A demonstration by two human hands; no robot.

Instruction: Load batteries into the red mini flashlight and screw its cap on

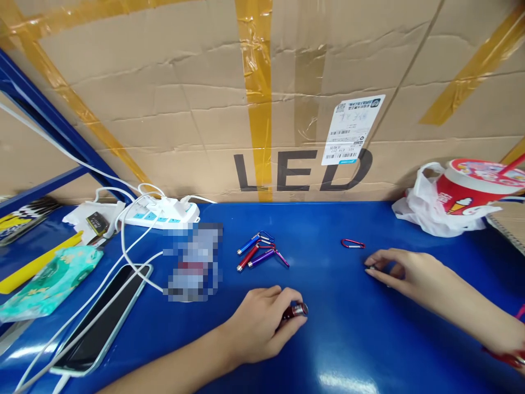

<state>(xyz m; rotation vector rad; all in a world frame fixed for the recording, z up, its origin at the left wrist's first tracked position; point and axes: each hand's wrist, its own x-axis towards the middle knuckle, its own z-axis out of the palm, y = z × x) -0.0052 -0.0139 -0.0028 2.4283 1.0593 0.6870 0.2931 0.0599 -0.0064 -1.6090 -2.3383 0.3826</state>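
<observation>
My left hand is closed round a small dark red flashlight, whose round metal end sticks out past the thumb and fingers. To the right, my right hand hovers low over the blue tabletop with thumb and fingers pinched on something small and dark that I cannot make out. Just beyond its fingertips lies a loose red carabiner. Behind my left hand, three slim flashlights lie grouped with carabiners on their ends: a blue one, a red one and a purple one.
White cables cross the left side from a power strip, over a phone. Nearby are a teal tissue pack, a yellow stick and a pixelated object. A red cup stands back right; a cardboard box walls the rear.
</observation>
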